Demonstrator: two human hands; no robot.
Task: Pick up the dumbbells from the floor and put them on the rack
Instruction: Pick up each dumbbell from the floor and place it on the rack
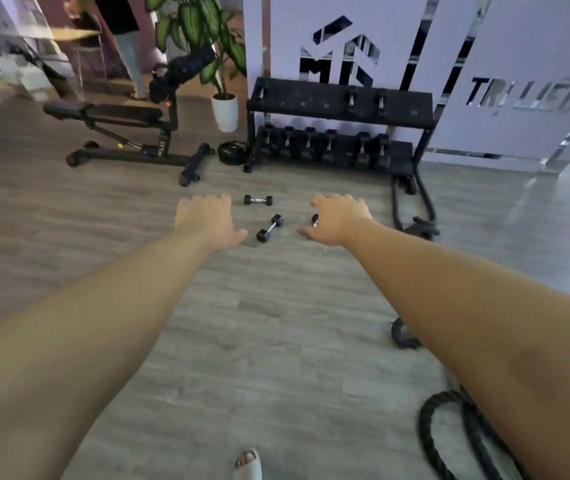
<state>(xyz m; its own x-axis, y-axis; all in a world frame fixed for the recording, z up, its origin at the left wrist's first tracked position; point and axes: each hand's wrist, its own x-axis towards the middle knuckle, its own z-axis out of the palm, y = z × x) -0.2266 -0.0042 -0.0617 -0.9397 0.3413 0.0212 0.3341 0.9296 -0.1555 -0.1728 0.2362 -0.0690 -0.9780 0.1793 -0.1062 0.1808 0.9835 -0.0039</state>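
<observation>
Three small black dumbbells lie on the grey wood floor in front of the rack. One dumbbell (258, 200) lies crosswise, farthest from me. A second dumbbell (270, 227) lies at an angle between my hands. The third dumbbell (315, 220) is mostly hidden behind my right hand (339, 220). My left hand (207, 220) is stretched out to the left of them, palm down, fingers apart, holding nothing. My right hand is also spread and holds nothing. The black two-tier rack (340, 100) stands against the wall behind, with several dumbbells on its shelves.
A black weight bench (120, 129) stands left of the rack, with a weight plate (231, 152) and a potted plant (224, 112) beside it. A thick battle rope (449, 427) snakes along the floor at the right. A person stands at the back left. My sandalled foot (249, 464) shows below.
</observation>
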